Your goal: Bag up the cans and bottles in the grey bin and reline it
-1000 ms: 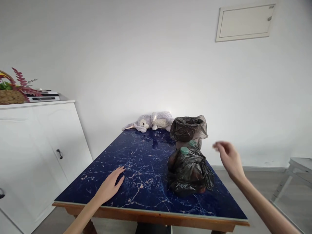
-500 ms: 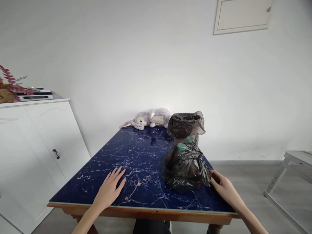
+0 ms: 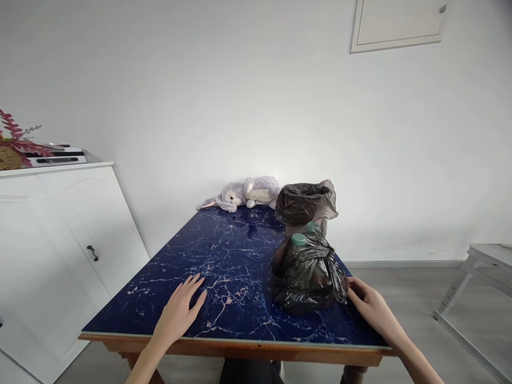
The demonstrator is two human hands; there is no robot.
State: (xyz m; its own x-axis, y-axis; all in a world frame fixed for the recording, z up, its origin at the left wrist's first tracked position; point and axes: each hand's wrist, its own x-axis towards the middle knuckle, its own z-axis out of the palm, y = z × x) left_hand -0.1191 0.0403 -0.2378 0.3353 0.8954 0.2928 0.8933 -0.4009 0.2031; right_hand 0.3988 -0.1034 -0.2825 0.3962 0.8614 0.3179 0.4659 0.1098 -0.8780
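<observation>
My left hand (image 3: 178, 312) lies flat on the dark blue marble-patterned table (image 3: 236, 261), fingers stretched out and holding nothing. On the right, my right hand (image 3: 370, 306) has thumb and fingers closed at the lower right edge of a tied black plastic bag (image 3: 308, 277). Two green caps, one of them a round green cap (image 3: 298, 239), show at the top of the bag. Reddish-brown shapes show faintly through the film, too dim to name. My right fingertips are partly hidden by the bag's edge.
Behind the bag stands a bin lined with a black bag (image 3: 302, 205). A grey plush rabbit (image 3: 256, 192) lies at the table's far edge against the wall. A white cabinet (image 3: 68, 240) stands left, a grey metal-legged table (image 3: 486, 261) right.
Both hands stay almost where they were, and the tied bag sits in the same place. The view has shifted very slightly.
</observation>
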